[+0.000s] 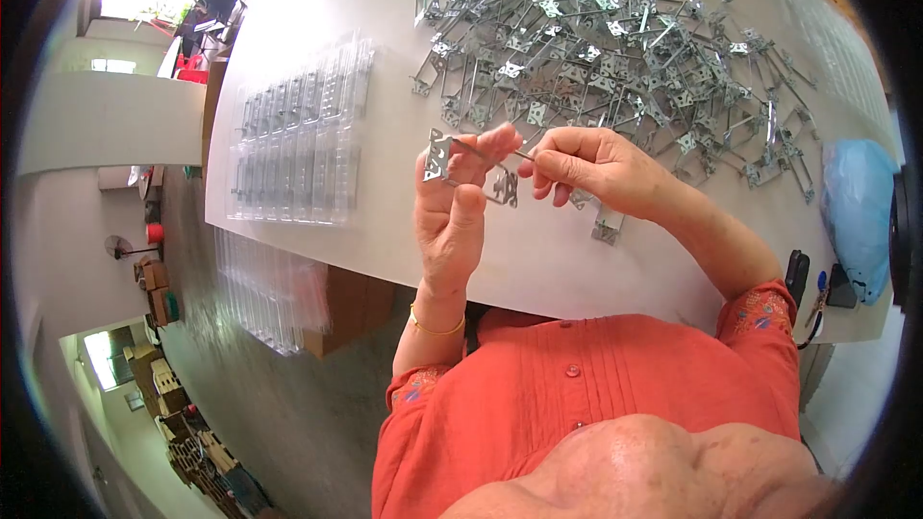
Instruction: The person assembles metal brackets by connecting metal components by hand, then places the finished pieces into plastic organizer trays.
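In front of my chest, my left hand (447, 231) holds a small metal bracket piece (436, 156), with the thumb in front and the fingers behind. It has cut-out end plates joined by thin rods. My right hand (601, 171) is closed in a pinch on a thin metal rod (522, 155) that points toward the left hand's fingers. Whether this rod is joined to the bracket piece I cannot tell. Just below the right hand, a similar metal piece (606, 229) lies on the white table (538, 274). Beyond both hands spreads a big heap of such metal pieces (596, 48).
Clear plastic trays (293, 135) with rows of compartments lie on the table's left. More clear trays (269, 288) are stacked beside a cardboard box (351, 308) below the edge. A blue plastic bag (859, 216) and a dark phone-like object (842, 285) sit at the right.
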`<move>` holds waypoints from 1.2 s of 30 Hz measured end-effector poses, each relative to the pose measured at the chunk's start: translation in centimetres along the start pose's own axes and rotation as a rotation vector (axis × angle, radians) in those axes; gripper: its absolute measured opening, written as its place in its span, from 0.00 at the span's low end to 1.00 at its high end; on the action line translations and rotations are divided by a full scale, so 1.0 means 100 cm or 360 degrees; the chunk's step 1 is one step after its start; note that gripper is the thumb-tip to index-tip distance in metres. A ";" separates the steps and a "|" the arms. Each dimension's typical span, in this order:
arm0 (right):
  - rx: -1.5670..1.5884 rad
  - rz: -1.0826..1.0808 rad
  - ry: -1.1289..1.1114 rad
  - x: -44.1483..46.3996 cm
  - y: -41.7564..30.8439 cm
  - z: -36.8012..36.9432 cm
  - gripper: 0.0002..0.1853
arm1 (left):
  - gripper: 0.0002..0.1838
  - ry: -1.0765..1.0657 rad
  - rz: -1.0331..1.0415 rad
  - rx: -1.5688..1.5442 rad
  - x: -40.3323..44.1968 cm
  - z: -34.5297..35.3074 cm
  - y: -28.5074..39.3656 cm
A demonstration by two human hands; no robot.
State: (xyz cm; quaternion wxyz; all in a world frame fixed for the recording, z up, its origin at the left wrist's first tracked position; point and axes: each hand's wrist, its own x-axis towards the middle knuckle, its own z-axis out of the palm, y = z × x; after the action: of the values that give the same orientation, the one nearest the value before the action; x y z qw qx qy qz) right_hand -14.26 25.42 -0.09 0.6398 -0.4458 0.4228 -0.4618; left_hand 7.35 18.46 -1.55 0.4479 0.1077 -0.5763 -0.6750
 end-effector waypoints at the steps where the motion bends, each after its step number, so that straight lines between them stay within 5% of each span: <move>1: 0.0074 0.0035 -0.0036 0.000 -0.001 0.002 0.17 | 0.28 0.0026 0.0014 0.0000 0.000 0.002 -0.003; 11: 0.0182 -0.0310 0.0106 0.004 0.003 -0.011 0.14 | 0.34 -0.0036 -0.0121 -0.0031 0.001 0.006 -0.006; 20: -0.0908 -0.0986 0.0121 -0.001 -0.016 -0.015 0.05 | 0.31 -0.0144 -0.0468 -0.0195 0.000 -0.019 0.003; 28: -0.0908 -0.0999 0.0182 -0.002 -0.013 -0.010 0.04 | 0.20 -0.0304 -0.0817 -0.0317 0.005 -0.016 0.010; 36: -0.0610 -0.0551 0.0528 -0.009 -0.020 -0.004 0.05 | 0.17 -0.0013 -0.0669 -0.0042 0.001 -0.004 0.010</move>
State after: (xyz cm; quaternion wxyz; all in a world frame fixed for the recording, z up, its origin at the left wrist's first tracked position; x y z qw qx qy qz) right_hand -15.30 25.87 1.83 0.3780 -0.5423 0.5187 -0.5422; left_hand 8.08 18.17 -0.80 0.2963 0.2171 -0.5341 -0.7615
